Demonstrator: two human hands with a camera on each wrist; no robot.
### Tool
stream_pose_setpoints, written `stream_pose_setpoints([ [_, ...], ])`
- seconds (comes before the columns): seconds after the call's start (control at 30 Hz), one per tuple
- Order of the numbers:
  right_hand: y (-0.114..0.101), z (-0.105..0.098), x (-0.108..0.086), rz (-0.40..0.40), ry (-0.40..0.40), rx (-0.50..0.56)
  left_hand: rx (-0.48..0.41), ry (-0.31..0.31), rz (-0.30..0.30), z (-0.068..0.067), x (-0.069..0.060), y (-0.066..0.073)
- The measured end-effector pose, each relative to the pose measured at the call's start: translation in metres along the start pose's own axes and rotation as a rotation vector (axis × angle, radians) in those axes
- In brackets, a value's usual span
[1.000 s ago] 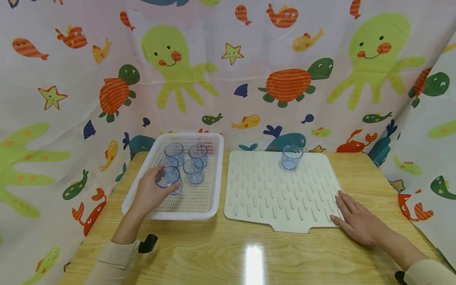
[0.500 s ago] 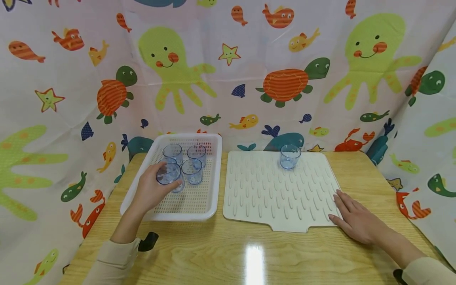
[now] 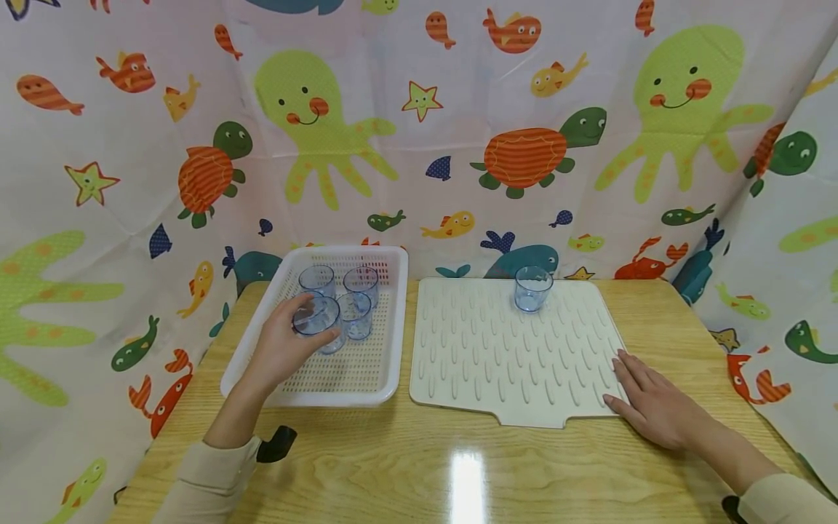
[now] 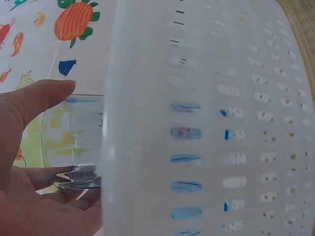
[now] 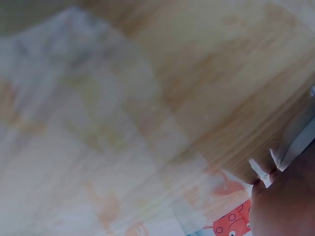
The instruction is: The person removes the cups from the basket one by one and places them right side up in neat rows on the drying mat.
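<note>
My left hand [image 3: 281, 349] grips a clear bluish drinking glass [image 3: 318, 325] over the left part of a white perforated basket [image 3: 395, 364]. In the left wrist view the thumb lies at the rim of the upright glass [image 4: 74, 140] and fingers curl under its base; the basket wall [image 4: 142, 123] hides its other side. More such glasses stand in the basket, one at the back left [image 3: 317, 280], one at the back right [image 3: 361, 284] and one beside the held glass [image 3: 356, 320]. My right hand [image 3: 661, 404] rests flat at the right edge of a cream ridged drying mat [image 3: 484, 349].
One drinking glass [image 3: 533, 290] stands upright near the mat's back edge. The wooden table [image 3: 366, 466] carries basket and mat side by side. A curtain with sea animals [image 3: 419, 145] hangs behind them and along both sides.
The left hand has lifted its glass a little and shifted it to the right, still over the basket. The right hand stays in place on the mat's edge.
</note>
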State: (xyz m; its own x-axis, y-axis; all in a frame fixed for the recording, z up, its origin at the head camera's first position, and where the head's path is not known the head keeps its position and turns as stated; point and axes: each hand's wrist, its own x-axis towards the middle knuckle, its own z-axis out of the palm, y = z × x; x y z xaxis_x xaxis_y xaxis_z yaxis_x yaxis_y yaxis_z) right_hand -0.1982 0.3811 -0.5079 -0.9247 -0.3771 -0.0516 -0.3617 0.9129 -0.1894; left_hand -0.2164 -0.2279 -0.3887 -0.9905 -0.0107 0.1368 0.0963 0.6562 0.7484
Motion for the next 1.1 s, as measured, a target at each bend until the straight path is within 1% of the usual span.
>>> stream_pose_setpoints([
  [0.27, 0.000, 0.000, -0.002, 0.003, 0.004, 0.013, -0.083, -0.028, -0.018, 0.003, 0.000, 0.011],
  [0.47, -0.001, -0.001, -0.001, 0.003, 0.010, 0.012, -0.109, -0.035, -0.027, 0.004, 0.001, 0.018],
  [0.6, 0.000, -0.001, 0.000, -0.003, 0.006, 0.001, -0.164, -0.031, -0.050, 0.005, 0.002, 0.021],
  [0.77, 0.000, -0.001, -0.001, 0.002, 0.005, 0.001, -0.237, -0.037, -0.070, 0.006, 0.003, 0.022],
  [0.9, -0.001, -0.001, -0.001, 0.001, 0.007, 0.000, -0.255, -0.044, -0.079, 0.007, 0.005, 0.022],
  [1.1, 0.000, -0.001, -0.001, 0.005, 0.003, 0.003, -0.242, -0.046, -0.075, 0.012, 0.007, 0.023],
])
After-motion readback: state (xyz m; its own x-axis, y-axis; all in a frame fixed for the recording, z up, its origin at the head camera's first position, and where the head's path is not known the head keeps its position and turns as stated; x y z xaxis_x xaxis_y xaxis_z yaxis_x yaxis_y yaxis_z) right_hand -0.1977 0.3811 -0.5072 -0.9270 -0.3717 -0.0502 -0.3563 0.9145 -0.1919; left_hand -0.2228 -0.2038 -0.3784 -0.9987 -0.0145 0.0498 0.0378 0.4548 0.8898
